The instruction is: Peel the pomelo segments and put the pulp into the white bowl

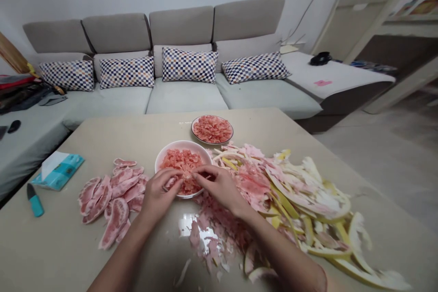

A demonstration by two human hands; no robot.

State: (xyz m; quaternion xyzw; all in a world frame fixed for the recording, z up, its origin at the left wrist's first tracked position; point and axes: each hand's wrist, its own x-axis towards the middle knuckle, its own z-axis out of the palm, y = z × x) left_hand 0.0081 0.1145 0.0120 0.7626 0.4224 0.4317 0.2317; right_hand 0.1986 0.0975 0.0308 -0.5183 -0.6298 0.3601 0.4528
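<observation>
My left hand (162, 189) and my right hand (219, 185) meet over a white bowl (158, 164) of loose pink pomelo flesh (183, 159). The fingers of both are bent in a pinch, close together above the flesh. Whatever lies between the fingertips is too small to make out. Left of the bowl lies a pile of pomelo segments (114, 219), several with pale skin around them. To the right, a big heap of torn membranes and yellow-white pomelo peel (290, 191) spreads over the table, with pink scraps (212, 242) under my right forearm.
Behind the bowl stands a dark-rimmed plate (195, 138) heaped with pink flesh. A blue tissue pack (63, 173) and a small knife with a turquoise handle (35, 203) lie at the table's left. A grey sofa (185, 96) with checked cushions (190, 65) runs behind the table.
</observation>
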